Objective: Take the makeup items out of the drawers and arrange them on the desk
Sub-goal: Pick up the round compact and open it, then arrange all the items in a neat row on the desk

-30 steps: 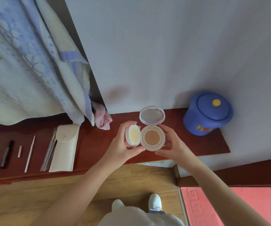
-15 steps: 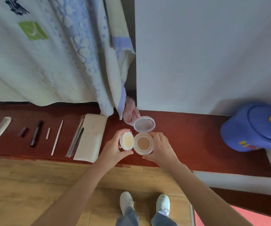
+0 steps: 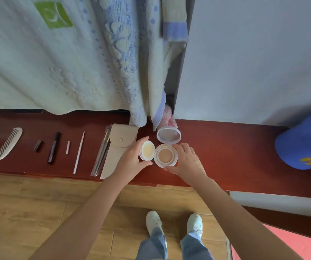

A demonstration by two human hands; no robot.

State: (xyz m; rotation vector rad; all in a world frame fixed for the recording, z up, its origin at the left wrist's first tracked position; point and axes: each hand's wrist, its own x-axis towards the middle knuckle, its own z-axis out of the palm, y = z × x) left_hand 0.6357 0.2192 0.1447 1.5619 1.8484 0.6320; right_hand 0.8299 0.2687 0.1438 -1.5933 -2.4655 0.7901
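Left grip: left hand point(image 3: 132, 158) closed on the puff point(image 3: 147, 153), held on edge.
Right grip: right hand point(image 3: 185, 160) clasps the open compact point(image 3: 166, 155).
Change: both lowered from mid-air to the surface point(image 3: 226, 152), right of the pouch point(image 3: 117, 151).
Meaning: placement appears imminent.

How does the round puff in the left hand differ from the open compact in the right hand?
The puff is pale yellow and tilted on edge; the compact holds a tan cushion and faces up. The puff is a single disc; the compact has a hinged mirror lid standing open. The puff looks slightly smaller. Both are round with white rims.
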